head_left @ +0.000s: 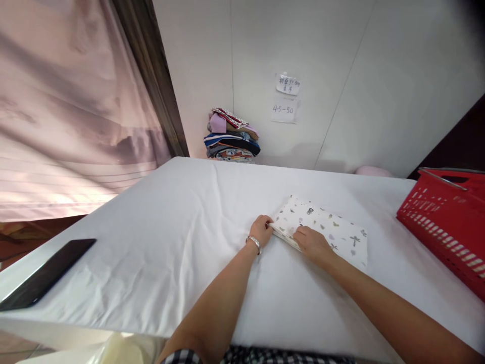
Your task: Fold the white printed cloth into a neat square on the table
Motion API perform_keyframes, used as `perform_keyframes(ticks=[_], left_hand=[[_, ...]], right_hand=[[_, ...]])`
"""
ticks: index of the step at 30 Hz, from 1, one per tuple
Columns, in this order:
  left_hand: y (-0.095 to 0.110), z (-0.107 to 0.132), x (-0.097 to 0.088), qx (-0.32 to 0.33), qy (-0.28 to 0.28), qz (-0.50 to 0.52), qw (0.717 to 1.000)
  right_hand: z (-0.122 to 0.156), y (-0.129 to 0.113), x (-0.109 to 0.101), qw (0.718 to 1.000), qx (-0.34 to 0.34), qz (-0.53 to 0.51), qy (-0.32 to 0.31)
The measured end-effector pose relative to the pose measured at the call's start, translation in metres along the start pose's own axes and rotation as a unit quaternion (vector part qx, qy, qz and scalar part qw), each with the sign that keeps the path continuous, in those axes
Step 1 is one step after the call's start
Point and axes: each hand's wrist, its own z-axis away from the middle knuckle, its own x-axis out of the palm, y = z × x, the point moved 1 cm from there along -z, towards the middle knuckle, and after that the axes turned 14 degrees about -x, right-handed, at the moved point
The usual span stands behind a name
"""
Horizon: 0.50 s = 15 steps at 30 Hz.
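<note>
A folded white cloth [322, 225] with small printed figures and palm trees lies flat on the white-covered table [189, 217], right of the middle. At its near left corner, my left hand [262, 230] pinches the layered edge between thumb and fingers; a silver bracelet circles that wrist. My right hand [312, 243] rests on the near long edge, its fingers curled over the cloth's folded layers. The fingertips of both hands are partly hidden.
A red plastic basket [447, 222] with a metal handle stands at the right edge. A dark flat panel [47, 273] lies at the left. Folded clothes [232, 136] are stacked beyond the far edge, below paper signs [285, 109] on the wall. A pink curtain [71, 101] hangs left.
</note>
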Motion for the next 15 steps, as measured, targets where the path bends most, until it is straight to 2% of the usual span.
perform_keyframes(ticks=[9,15], left_hand=[[-0.001,0.001,0.001,-0.003,0.008,0.005,1.000],[0.000,0.003,0.001,-0.013,-0.017,-0.052,0.998]], right_hand=[[0.004,-0.005,-0.004,0.999,-0.015,0.024,-0.027],[0.019,-0.006,-0.001,1.000,-0.015,-0.011,0.000]])
